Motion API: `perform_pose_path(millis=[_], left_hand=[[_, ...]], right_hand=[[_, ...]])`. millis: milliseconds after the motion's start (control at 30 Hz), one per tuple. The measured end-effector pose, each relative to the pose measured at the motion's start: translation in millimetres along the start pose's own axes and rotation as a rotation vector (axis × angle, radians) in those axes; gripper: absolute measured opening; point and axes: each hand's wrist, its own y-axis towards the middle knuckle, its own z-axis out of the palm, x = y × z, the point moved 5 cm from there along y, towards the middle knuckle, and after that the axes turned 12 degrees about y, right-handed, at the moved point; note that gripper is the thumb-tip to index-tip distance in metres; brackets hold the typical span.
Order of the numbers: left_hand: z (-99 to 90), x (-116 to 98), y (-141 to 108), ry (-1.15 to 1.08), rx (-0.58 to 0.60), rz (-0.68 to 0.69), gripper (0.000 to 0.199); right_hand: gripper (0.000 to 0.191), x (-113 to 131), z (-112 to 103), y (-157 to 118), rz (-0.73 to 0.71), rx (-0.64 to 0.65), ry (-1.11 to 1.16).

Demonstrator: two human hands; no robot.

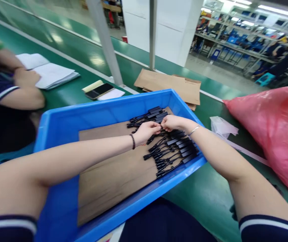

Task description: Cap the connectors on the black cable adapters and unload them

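Observation:
Both hands meet over the right part of a blue bin [58,117] lined with brown cardboard [108,178]. My left hand [147,131] has its fingers closed in a pinch on a thin black cable. Close beside it, my right hand [171,123] also pinches at the cable, fingers curled together. Several black cable assemblies [184,148] with flat rectangular blocks lie in rows beneath and around the hands, blocks toward the bin's right side. The fingers hide part of the held cable, and which assembly it belongs to is hard to make out.
Cardboard sheets [169,85] lie behind the bin on the green table [199,191]. A red plastic bag [277,131] bulges at the right, near a crumpled clear wrapper [223,127]. At the left are a phone [99,90], papers [54,74] and another person's arm [25,97].

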Motion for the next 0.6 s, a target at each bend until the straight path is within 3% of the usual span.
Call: perform_pose_path(millis=[200, 367, 433, 533, 600], left_hand=[[3.0, -1.4, 0.1, 0.012, 0.033, 0.01, 0.014], [-0.2, -12.3, -0.6, 0.133, 0.05, 0.026, 0.009], [-3.9, -24.7, -2.4, 0.373, 0.094, 0.105, 0.009], [-2.0, -46.0, -13.0, 0.965, 0.226, 0.415, 0.015], [1.7, -47.5, -21.6, 1.294, 0.311, 0.54, 0.013]], right_hand=[[0.015, -11.9, -11.1, 3.0, 0.161, 0.019, 0.463], [0.021, -13.9, -19.3, 0.1, 0.131, 0.042, 0.461], [0.022, -15.9, -22.1, 0.5, 0.123, 0.037, 0.451], [0.013, -18.7, -25.2, 3.1, 0.113, 0.026, 0.44], [0.008, -18.8, -26.1, 4.3, 0.1, 0.016, 0.415]])
